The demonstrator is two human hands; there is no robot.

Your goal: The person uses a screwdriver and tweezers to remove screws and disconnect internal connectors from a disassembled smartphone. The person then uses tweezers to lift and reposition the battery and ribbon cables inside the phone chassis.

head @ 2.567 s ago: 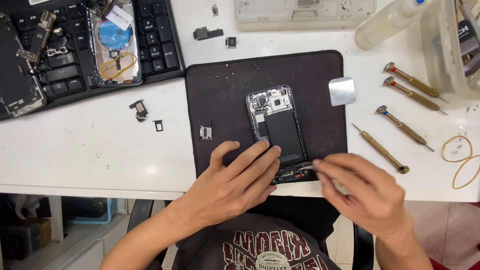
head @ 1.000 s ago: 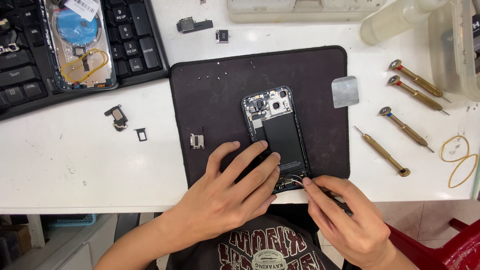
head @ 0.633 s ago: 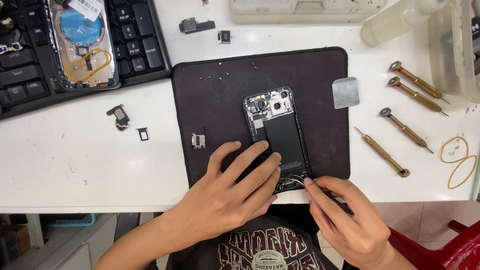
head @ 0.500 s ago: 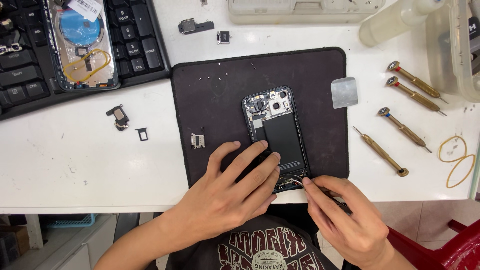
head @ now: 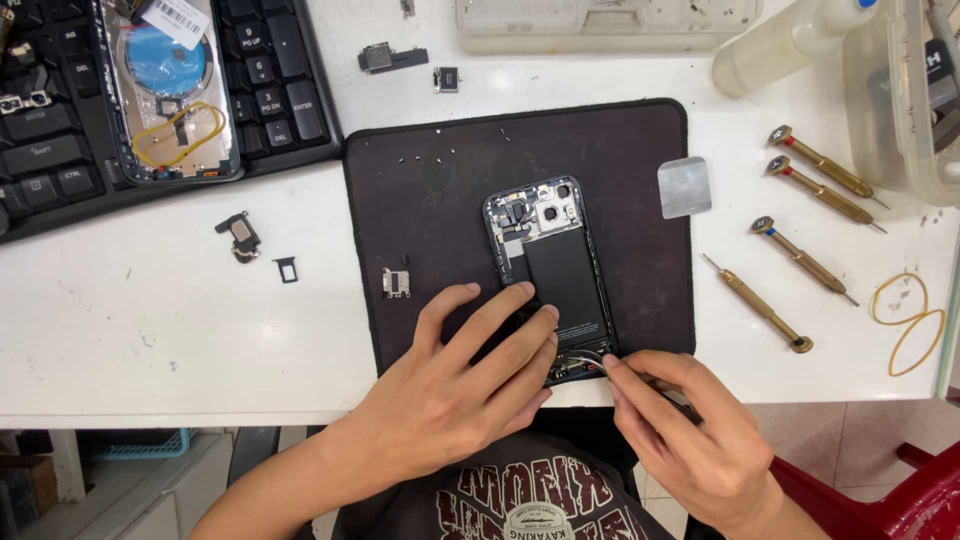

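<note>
A white table point(head: 130, 330) carries everything, with a red chair point(head: 880, 500) showing past its near edge. The dark work mat point(head: 420, 200) lies at its middle and serves as the landmark. Left of the mat sits a black keyboard point(head: 40, 150) with a phone back cover point(head: 170, 90) resting on it. Right of the mat stands a clear plastic tub point(head: 890, 100); its contents are too cut off to tell. Beyond the mat lies a clear flat case point(head: 600, 20). On the mat, the opened phone point(head: 555, 270) lies face down. The left hand point(head: 450, 400) spreads flat, pressing its lower end. The right hand point(head: 690, 440) pinches a thin tool point(head: 590, 360) at the phone's bottom edge. Four screwdrivers point(head: 800, 260) lie right of the mat, rubber bands point(head: 905, 310) farther right.
</note>
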